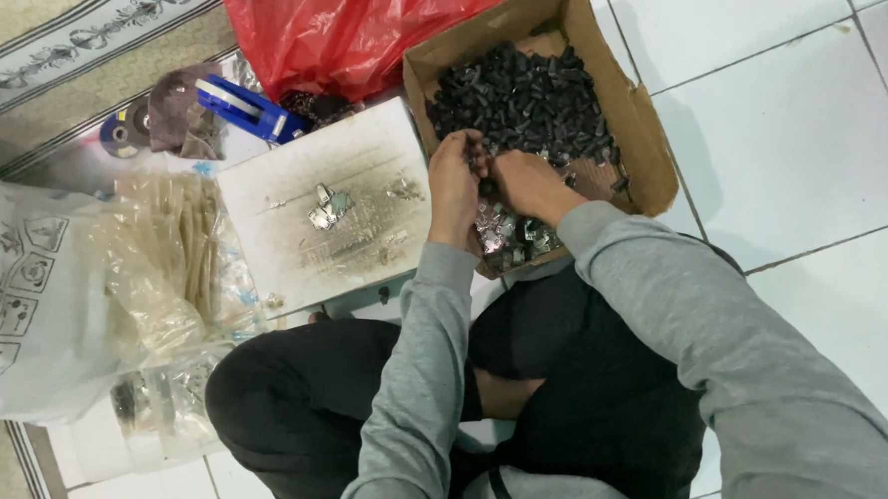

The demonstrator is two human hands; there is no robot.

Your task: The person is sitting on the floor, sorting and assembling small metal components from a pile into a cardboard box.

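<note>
Reaching into the near end of a cardboard box (637, 118), both hands meet over its contents: the left hand (454, 185) has its fingers curled together around a few small black parts, while the right hand (525, 181) lies just beside it at 3 o'clock, fingers bent down into the pile; whether it grips anything cannot be told. The heap of small black pieces (525, 98) fills the box at 12 o'clock from the hands, touching the fingertips, and a layer of shiny metal clips (509, 237) lies in the box at 6 o'clock, just under the wrists. At 9 o'clock from the left hand a scuffed white board (363, 166) carries a small cluster of metal clips (326, 206), well apart from the fingers. Farther off at 10 o'clock lie a blue tool (245, 109) and a red plastic bag (344, 26).
</note>
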